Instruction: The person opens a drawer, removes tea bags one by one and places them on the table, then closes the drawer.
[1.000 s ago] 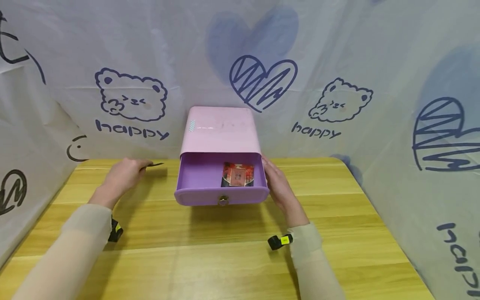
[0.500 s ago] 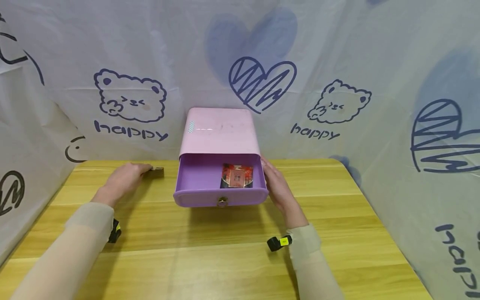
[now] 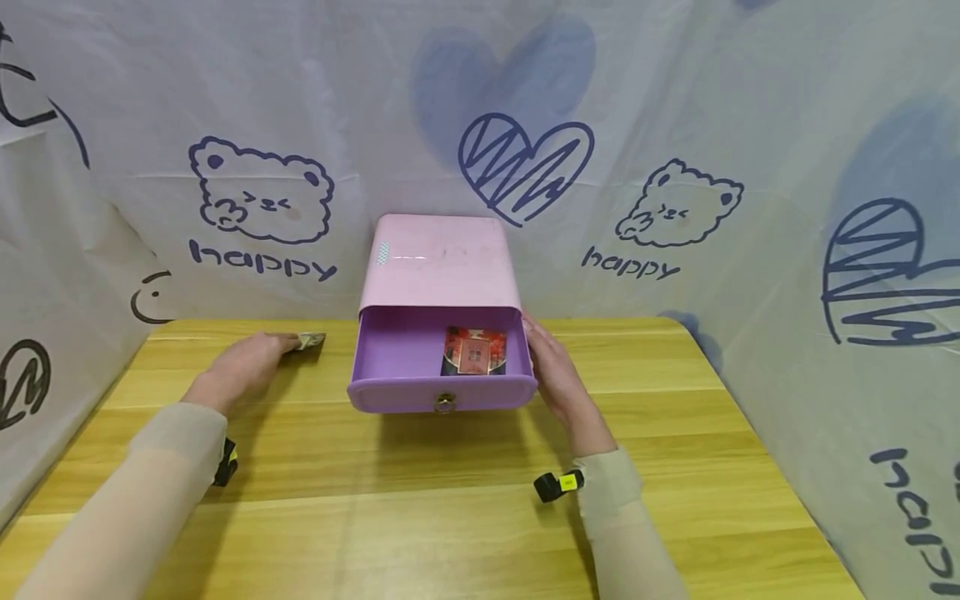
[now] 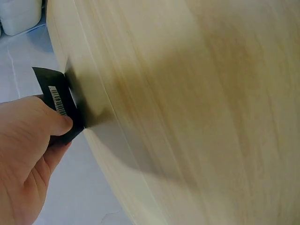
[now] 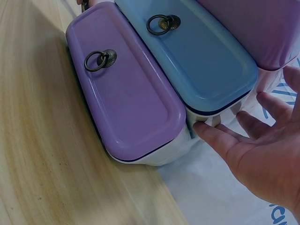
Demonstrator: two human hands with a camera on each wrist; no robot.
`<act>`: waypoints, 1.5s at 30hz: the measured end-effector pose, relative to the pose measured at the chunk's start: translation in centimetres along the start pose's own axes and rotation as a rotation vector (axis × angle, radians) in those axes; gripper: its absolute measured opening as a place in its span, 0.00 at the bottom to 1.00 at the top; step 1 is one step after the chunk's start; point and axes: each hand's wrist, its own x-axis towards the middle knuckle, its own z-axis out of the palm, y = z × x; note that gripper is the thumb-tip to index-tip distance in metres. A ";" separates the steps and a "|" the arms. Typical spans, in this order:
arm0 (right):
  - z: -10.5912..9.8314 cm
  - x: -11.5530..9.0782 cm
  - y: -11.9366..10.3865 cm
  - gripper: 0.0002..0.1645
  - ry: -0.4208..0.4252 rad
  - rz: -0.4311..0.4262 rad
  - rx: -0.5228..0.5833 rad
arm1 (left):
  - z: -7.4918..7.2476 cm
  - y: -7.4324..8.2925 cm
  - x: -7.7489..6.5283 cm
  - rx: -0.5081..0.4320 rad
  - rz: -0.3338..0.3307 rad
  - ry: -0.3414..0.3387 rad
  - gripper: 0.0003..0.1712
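Observation:
My left hand (image 3: 247, 360) pinches a small flat card (image 3: 311, 341) near the table's back left edge. In the left wrist view its black back, with a white barcode, is under my thumb, and one edge is right at the tabletop. A pink drawer cabinet (image 3: 442, 260) stands at the back middle, its purple top drawer (image 3: 397, 395) pulled out. Inside that drawer lies a red picture card (image 3: 475, 352). My right hand (image 3: 561, 379) rests along the cabinet's right side, fingers extended; in the right wrist view the fingertips (image 5: 200, 127) are at the side beside the blue middle drawer (image 5: 206, 61).
Below the blue drawer is a purple bottom drawer (image 5: 133, 101) with a ring pull (image 5: 96, 62). The wooden table (image 3: 442, 517) reaches back to a white printed curtain (image 3: 420, 100). A white object (image 4: 19, 16) shows beyond the table edge in the left wrist view.
My left hand has moved slightly down and turned the card, so that it shows a patterned face instead of a thin edge. The right hand and the drawer have stayed in place.

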 end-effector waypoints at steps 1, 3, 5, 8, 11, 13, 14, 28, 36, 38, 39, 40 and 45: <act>0.0 0.0 0.0 0.32 0.000 0.000 0.003 | 0.0 0.0 0.0 0.002 -0.003 -0.010 0.34; 0.0 0.0 0.0 0.32 -0.001 0.001 0.008 | 0.1 -0.1 0.1 0.001 -0.013 -0.038 0.34; 0.1 0.0 0.0 0.31 -0.001 0.002 0.012 | 0.2 -0.1 0.1 -0.006 -0.023 -0.068 0.35; 0.1 -0.1 -0.1 0.31 0.004 0.006 0.007 | 0.4 -0.2 0.2 -0.024 -0.038 -0.099 0.38; 0.1 -0.1 0.0 0.32 0.005 0.011 0.003 | 0.5 -0.2 0.1 -0.041 -0.044 -0.114 0.39; 0.1 -0.1 0.0 0.31 0.007 0.015 0.006 | 0.6 -0.3 0.1 -0.051 -0.043 -0.117 0.40; 0.1 -0.1 0.0 0.31 0.007 0.015 0.012 | 0.7 -0.3 0.1 -0.054 -0.039 -0.116 0.40; 0.0 -0.2 -0.1 0.31 0.003 0.027 0.021 | 0.9 -0.5 -0.3 -0.113 -0.054 -0.082 0.38; 0.1 -0.2 -0.2 0.31 0.011 0.021 0.018 | 0.8 -0.4 -1.0 -0.201 -0.079 0.018 0.37; 0.1 -0.2 -0.3 0.31 0.010 0.017 0.024 | 0.7 -0.2 -1.1 -0.231 -0.079 0.051 0.36; 0.1 -0.2 -0.3 0.31 0.010 0.019 0.025 | 0.6 -0.1 -1.1 -0.250 -0.078 0.072 0.36; 0.1 -0.2 -0.3 0.31 0.008 0.018 0.028 | 0.5 0.0 -1.2 -0.269 -0.075 0.095 0.35; 0.1 -0.1 -0.2 0.31 0.013 0.023 0.032 | -0.1 1.1 -1.5 -0.376 -0.099 0.232 0.35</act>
